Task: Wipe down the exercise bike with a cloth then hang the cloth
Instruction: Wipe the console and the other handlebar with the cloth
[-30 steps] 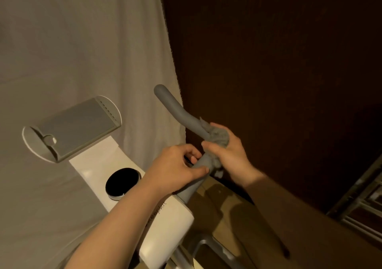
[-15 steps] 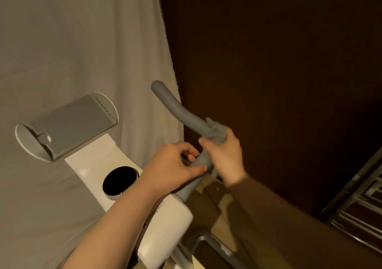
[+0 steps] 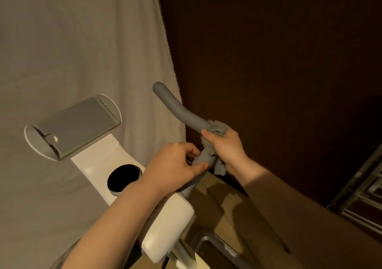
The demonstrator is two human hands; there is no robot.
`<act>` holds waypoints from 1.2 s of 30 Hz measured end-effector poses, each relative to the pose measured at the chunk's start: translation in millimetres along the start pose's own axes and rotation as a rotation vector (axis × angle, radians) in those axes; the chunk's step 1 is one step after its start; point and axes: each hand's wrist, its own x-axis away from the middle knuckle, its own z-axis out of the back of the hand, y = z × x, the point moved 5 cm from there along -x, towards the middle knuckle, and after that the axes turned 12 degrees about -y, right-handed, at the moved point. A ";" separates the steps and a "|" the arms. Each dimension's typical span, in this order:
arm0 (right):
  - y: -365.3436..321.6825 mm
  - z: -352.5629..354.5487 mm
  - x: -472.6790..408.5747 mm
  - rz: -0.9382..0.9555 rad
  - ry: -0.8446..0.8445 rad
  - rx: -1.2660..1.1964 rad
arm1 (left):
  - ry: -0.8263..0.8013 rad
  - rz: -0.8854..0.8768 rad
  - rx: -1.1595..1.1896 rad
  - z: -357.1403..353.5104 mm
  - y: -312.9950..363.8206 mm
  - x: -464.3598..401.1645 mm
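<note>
I'm mid-wipe on the exercise bike (image 3: 165, 217), and by my read the job is somewhere in its wiping half, with the hanging not yet begun. The cloth (image 3: 217, 128) is bunched around the grey handlebar (image 3: 179, 109), right at the bend, and my right hand (image 3: 225, 146) is curled round cloth and bar together, thumb on the near side. A loose tail of the cloth dangles below that grip, beside the bar's lower stretch. My left hand (image 3: 175, 163) is lower down on the same bar, fingers and thumb pinching round it just above where it enters the white body, steadying it as far as I can judge.

What's left, as I see it: the upper run of the handlebar out to its rounded tip lies bare beyond the cloth, and I can't tell whether it, the device holder (image 3: 78, 124) or the round black dial (image 3: 124, 177) have been wiped. Nothing here shows dirt or shine either way.

The cloth looks grey, soft, crumpled and slightly fuzzy at the edges, nearly the same shade as the bar. A metal rack (image 3: 359, 202) shows at the right edge; whether that's the hanging spot, I can't say.
</note>
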 end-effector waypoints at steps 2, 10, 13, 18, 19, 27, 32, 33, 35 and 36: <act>-4.4 -0.8 2.9 0.050 -0.008 0.135 | -0.024 -0.012 -0.107 -0.8 2.0 2.4; -31.4 0.7 -33.2 0.112 -0.274 0.430 | -0.020 0.018 0.073 -4.8 -10.4 2.2; -32.0 -2.7 -42.9 0.155 -0.431 0.432 | -0.016 0.017 0.086 -5.0 -9.3 6.2; -34.7 -10.5 -46.6 0.208 -0.568 0.532 | -0.009 0.015 0.094 -4.0 -7.8 3.5; -39.9 -15.3 -55.4 0.205 -0.594 0.570 | -0.025 0.021 0.127 -3.6 -8.0 2.2; -41.5 -24.9 -82.1 0.236 -0.605 0.599 | -0.059 0.058 0.306 -5.2 -14.9 -1.0; -58.6 -50.0 -116.1 0.211 -0.682 0.701 | -0.069 0.055 0.288 -4.2 -13.0 -3.1; -63.0 -57.6 -121.0 0.249 -0.606 0.668 | -0.072 0.054 0.290 -4.1 -13.1 -2.2; -63.8 -67.2 -123.3 0.334 -0.489 0.601 | -0.074 0.029 0.293 -3.5 -13.6 -1.4; -60.6 -66.2 -123.0 0.342 -0.483 0.573 | -0.075 0.015 0.299 -3.4 -13.3 -1.4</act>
